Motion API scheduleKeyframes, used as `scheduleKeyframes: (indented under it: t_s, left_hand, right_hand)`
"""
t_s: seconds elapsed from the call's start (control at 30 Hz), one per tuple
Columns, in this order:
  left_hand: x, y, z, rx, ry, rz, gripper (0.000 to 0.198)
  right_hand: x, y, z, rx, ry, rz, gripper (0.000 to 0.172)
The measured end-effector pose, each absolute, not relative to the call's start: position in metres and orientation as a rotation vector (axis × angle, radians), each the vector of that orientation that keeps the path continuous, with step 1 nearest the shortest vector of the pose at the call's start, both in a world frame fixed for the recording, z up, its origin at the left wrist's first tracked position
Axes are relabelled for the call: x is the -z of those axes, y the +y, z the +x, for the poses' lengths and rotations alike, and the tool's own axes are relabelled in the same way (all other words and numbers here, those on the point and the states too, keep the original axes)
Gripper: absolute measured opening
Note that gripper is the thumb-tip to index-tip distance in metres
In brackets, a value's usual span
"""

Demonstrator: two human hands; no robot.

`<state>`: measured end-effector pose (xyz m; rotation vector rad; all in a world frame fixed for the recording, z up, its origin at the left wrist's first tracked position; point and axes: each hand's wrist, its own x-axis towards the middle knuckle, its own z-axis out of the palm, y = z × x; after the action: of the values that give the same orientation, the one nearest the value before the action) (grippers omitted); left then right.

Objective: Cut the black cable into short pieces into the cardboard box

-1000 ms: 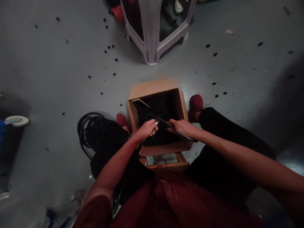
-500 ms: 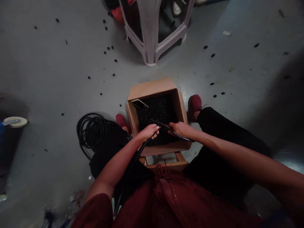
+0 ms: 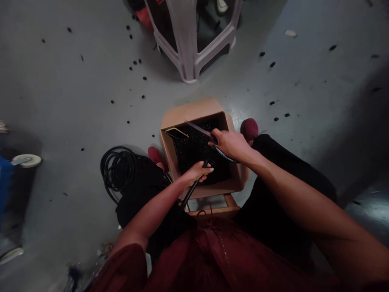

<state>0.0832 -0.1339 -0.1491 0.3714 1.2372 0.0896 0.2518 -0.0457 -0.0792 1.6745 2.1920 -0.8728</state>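
Note:
An open cardboard box point(image 3: 170, 152) sits between my feet, filled with small black pieces point(image 3: 194, 150). My left hand point(image 3: 199, 171) is closed round a black cable point(image 3: 189, 193) at the box's near side; the cable runs back past my left knee. My right hand point(image 3: 229, 143) is closed on a long thin tool point(image 3: 199, 129), probably scissors or cutters, held over the box's far half. A flat phone-like object point(image 3: 176, 133) leans in the box's left corner.
A coil of black cable point(image 3: 117, 168) lies on the grey floor left of the box. A white plastic stool point(image 3: 190, 36) stands ahead. Black bits are scattered over the floor. A roll of tape point(image 3: 26, 160) sits at far left. A wooden stool edge point(image 3: 212, 211) shows under the box.
My right hand has lifted and moved away from me with the tool, toward the box's far side. My left hand drew back slightly, holding the cable end more upright.

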Motion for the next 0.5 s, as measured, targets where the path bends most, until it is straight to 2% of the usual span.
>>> scheduleKeyframes:
  t_s: [0.2, 0.37, 0.5]
  left_hand:
    - [0.161, -0.075, 0.041, -0.339, 1.434, 0.405, 0.016]
    - [0.169, -0.032, 0.014, -0.568, 1.526, 0.287, 0.021]
    - [0.190, -0.020, 0.046, -0.591, 1.440, 0.123, 0.027]
  right_hand:
    - [0.066, -0.028, 0.265, 0.886, 2.157, 1.938, 0.039]
    - [0.062, -0.027, 0.270, 0.898, 2.191, 1.985, 0.036]
    - [0.062, -0.023, 0.271, 0.912, 2.159, 2.027, 0.036]
